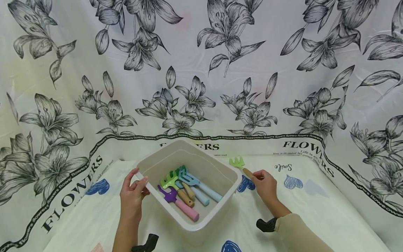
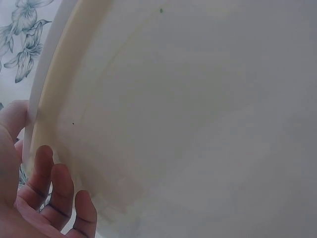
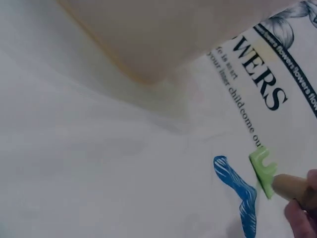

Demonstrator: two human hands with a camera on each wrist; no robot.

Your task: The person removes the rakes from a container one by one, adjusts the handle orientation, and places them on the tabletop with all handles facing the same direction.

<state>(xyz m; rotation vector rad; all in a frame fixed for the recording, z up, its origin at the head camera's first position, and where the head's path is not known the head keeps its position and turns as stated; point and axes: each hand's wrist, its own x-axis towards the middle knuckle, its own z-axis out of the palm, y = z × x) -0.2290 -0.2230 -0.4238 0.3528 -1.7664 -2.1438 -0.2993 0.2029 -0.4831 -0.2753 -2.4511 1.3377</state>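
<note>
My left hand [image 1: 133, 190] grips the left rim of a pale grey plastic tub [image 1: 217, 211], which is tilted toward me. In the left wrist view, curled fingers [image 2: 62, 181] lie against the tub's outer wall. Inside the tub lie small garden tools: a purple fork with a pink handle [image 1: 187, 210], a green rake [image 1: 170, 180] with a tan handle, a blue fork [image 1: 190, 178] and several others. Right of the tub, my right hand [image 1: 266, 185] pinches the tan handle of another small green rake [image 1: 237, 162], its tines pointing away from me.
A white cloth with blue hearts [image 1: 293, 182] covers the surface below. Behind it hangs a flower-printed curtain [image 1: 189, 87], with a black lettered band along its lower part. A black wrist mount [image 1: 266, 225] sits on my right wrist.
</note>
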